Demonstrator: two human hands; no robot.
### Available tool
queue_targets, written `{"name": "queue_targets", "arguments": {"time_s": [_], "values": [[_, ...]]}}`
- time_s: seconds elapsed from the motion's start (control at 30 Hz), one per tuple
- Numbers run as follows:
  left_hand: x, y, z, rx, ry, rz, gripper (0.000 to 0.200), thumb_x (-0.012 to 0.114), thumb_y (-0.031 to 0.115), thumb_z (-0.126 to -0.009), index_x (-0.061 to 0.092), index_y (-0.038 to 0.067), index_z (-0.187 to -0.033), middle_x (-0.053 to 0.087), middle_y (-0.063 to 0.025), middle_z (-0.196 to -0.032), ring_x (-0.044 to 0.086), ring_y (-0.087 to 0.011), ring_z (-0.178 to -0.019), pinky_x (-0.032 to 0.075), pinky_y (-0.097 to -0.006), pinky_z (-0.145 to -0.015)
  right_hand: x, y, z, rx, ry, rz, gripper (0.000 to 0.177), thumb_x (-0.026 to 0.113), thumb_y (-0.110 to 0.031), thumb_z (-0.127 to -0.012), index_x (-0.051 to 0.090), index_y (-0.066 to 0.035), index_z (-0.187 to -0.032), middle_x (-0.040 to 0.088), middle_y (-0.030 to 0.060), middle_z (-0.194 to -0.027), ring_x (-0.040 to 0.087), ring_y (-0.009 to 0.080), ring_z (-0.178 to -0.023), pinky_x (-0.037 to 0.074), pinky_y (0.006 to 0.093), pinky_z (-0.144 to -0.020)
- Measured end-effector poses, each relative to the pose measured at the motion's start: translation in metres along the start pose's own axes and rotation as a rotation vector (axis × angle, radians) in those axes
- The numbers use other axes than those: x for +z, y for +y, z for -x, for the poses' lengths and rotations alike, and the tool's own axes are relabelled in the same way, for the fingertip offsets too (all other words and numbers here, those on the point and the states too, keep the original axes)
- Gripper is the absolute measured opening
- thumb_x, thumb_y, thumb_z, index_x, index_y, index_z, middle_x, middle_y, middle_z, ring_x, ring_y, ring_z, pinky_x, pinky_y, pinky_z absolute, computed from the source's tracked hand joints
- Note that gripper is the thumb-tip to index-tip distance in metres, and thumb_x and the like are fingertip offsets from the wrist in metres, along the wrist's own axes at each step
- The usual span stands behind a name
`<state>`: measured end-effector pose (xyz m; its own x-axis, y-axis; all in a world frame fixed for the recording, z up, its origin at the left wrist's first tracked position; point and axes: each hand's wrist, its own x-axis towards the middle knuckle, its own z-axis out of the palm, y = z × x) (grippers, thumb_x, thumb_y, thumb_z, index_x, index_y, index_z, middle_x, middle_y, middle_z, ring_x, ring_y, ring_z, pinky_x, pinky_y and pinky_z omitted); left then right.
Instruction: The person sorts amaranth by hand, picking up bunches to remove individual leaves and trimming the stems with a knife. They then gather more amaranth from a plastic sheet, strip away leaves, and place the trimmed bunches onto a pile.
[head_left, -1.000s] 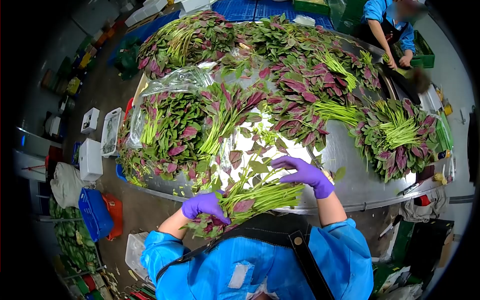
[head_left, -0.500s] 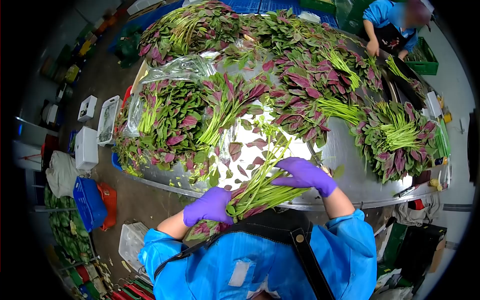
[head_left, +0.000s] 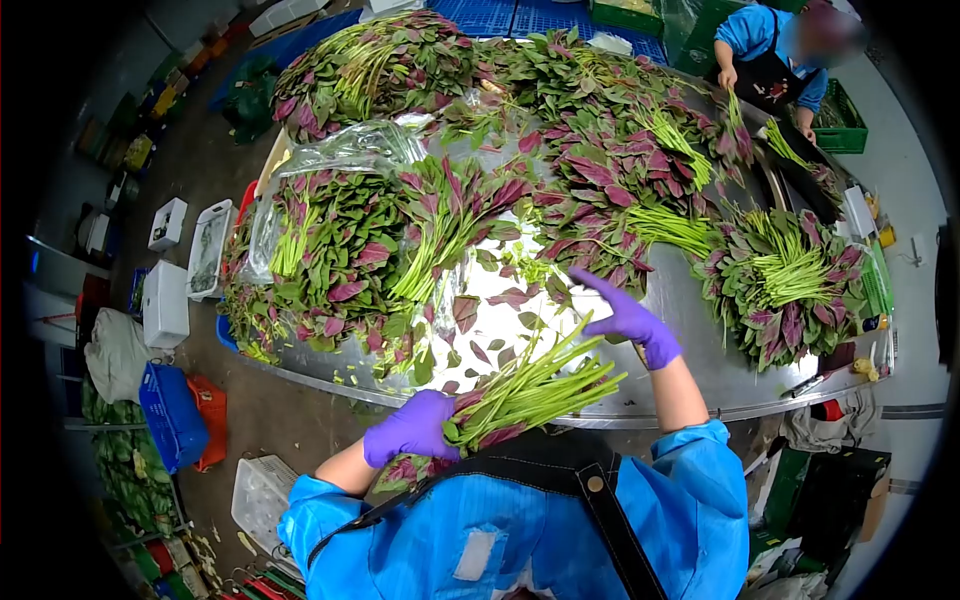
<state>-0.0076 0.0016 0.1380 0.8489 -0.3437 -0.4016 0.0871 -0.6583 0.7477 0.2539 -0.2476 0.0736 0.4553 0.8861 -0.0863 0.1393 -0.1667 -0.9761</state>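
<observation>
My left hand (head_left: 412, 428), in a purple glove, is closed around the leafy end of a bunch of amaranth (head_left: 545, 385), close to my apron. Its green stems fan out to the right, and the red-green leaves hang partly hidden below my hand. To the right of the stem ends, my gloved right hand (head_left: 640, 325) is raised over the table, fingers apart and off the stems. Loose amaranth leaves (head_left: 466, 312) lie scattered on a bright white patch of the table. Something small and tan shows beneath my right hand; I cannot make out what.
Amaranth piles (head_left: 345, 240) cover the left and back of the metal table (head_left: 690, 365), with plastic film (head_left: 365, 145) over one. A stacked bunch (head_left: 790, 275) sits at the right. At the far right a co-worker (head_left: 765, 60) handles stems. Crates (head_left: 172, 415) stand on the floor at left.
My right hand has let go of the stems, moving up and away with its fingers spread. My left hand still holds the bunch. The co-worker's hand has lifted some amaranth.
</observation>
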Motion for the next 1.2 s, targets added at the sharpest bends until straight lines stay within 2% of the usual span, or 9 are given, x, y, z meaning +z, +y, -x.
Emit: {"name": "queue_targets", "arguments": {"time_s": [0.17, 0.33, 0.43, 0.53, 0.63, 0.73, 0.83, 1.0, 1.2], "values": [[0.003, -0.008, -0.001, 0.118, 0.052, -0.061, 0.091, 0.072, 0.033, -0.050, 0.038, 0.013, -0.131, 0.058, -0.0182, -0.070, 0.058, -0.0317, -0.066, 0.047, -0.0372, -0.062, 0.025, 0.002, -0.005, 0.119, -0.437, -0.120, 0.050, 0.063, -0.010, -0.073, 0.050, -0.008, -0.122, 0.060, 0.0060, -0.097, 0.058, 0.0126, -0.088, 0.044, 0.0257, -0.081], [-0.001, 0.006, 0.004, -0.075, -0.050, 0.190, 0.094, 0.068, 0.028, -0.048, 0.032, 0.003, -0.132, 0.058, -0.0202, -0.105, 0.058, -0.0321, -0.094, 0.043, -0.0323, -0.084, -0.028, 0.032, 0.012, 0.439, 0.570, -0.331, 0.021, 0.061, -0.007, -0.074, 0.063, -0.005, -0.095, 0.058, -0.0003, -0.075, 0.049, 0.0065, -0.065, 0.038, 0.0186, -0.050], [0.006, 0.002, 0.002, -0.028, 0.079, 0.170, 0.095, 0.067, 0.026, -0.049, 0.031, 0.001, -0.133, 0.056, -0.0204, -0.109, 0.058, -0.0316, -0.097, 0.043, -0.0316, -0.086, -0.017, -0.027, 0.025, 0.443, 0.431, -0.086, 0.010, 0.062, -0.010, -0.075, 0.064, -0.007, -0.085, 0.055, -0.0026, -0.070, 0.050, 0.0065, -0.061, 0.035, 0.0186, -0.043], [0.002, 0.011, 0.004, -0.065, 0.095, 0.162, 0.093, 0.067, 0.024, -0.050, 0.031, 0.002, -0.133, 0.054, -0.0204, -0.113, 0.056, -0.0316, -0.099, 0.042, -0.0314, -0.087, 0.006, -0.056, 0.035, 0.141, -0.024, 0.240, 0.022, 0.066, -0.024, -0.075, 0.063, -0.006, -0.087, 0.060, 0.0049, -0.074, 0.056, 0.0160, -0.062, 0.044, 0.0280, -0.055], [0.000, 0.015, 0.001, -0.109, 0.048, 0.185, 0.092, 0.067, 0.023, -0.050, 0.032, 0.003, -0.132, 0.054, -0.0205, -0.113, 0.056, -0.0326, -0.100, 0.042, -0.0321, -0.087, 0.023, -0.076, 0.017, 0.374, -0.448, 0.733, 0.038, 0.067, -0.038, -0.072, 0.062, -0.005, -0.092, 0.063, 0.0109, -0.085, 0.059, 0.0238, -0.073, 0.047, 0.0336, -0.067], [-0.004, 0.017, 0.001, -0.214, -0.061, 0.174, 0.090, 0.066, 0.022, -0.050, 0.034, 0.003, -0.131, 0.054, -0.0210, -0.112, 0.055, -0.0343, -0.098, 0.043, -0.0320, -0.085, 0.040, -0.027, 0.018, -0.022, -0.307, 0.695, 0.054, 0.065, -0.049, -0.070, 0.059, -0.005, -0.101, 0.061, 0.0156, -0.095, 0.059, 0.0303, -0.081, 0.047, 0.0359, -0.074], [0.001, 0.008, 0.004, -0.003, 0.069, 0.228, 0.092, 0.068, 0.021, -0.049, 0.033, 0.009, -0.134, 0.063, -0.0166, -0.084, 0.062, -0.0271, -0.072, 0.047, -0.0320, -0.069, 0.050, -0.014, 0.017, 0.123, -0.439, 0.417, 0.059, 0.069, -0.043, -0.070, 0.052, -0.003, -0.111, 0.059, 0.0162, -0.101, 0.057, 0.0280, -0.089, 0.045, 0.0344, -0.078], [0.009, 0.000, 0.002, 0.038, 0.063, 0.662, 0.094, 0.070, 0.016, -0.050, 0.030, 0.004, -0.134, 0.064, -0.0084, -0.096, 0.056, -0.0102, -0.082, 0.043, -0.0247, -0.078, 0.067, -0.028, 0.016, 0.346, -0.422, -0.276, 0.038, 0.068, -0.016, -0.075, 0.054, -0.001, -0.107, 0.061, 0.0096, -0.093, 0.058, 0.0147, -0.084, 0.046, 0.0260, -0.075], [0.018, -0.006, 0.004, 0.025, 0.017, 0.902, 0.091, 0.074, 0.009, -0.055, 0.030, 0.003, -0.134, 0.055, -0.0055, -0.115, 0.048, -0.0097, -0.101, 0.035, -0.0251, -0.090, 0.000, -0.045, 0.016, 0.346, -0.310, -0.159, 0.025, 0.064, -0.008, -0.075, 0.058, 0.002, -0.097, 0.065, 0.0074, -0.080, 0.060, 0.0110, -0.072, 0.046, 0.0211, -0.064]]}}
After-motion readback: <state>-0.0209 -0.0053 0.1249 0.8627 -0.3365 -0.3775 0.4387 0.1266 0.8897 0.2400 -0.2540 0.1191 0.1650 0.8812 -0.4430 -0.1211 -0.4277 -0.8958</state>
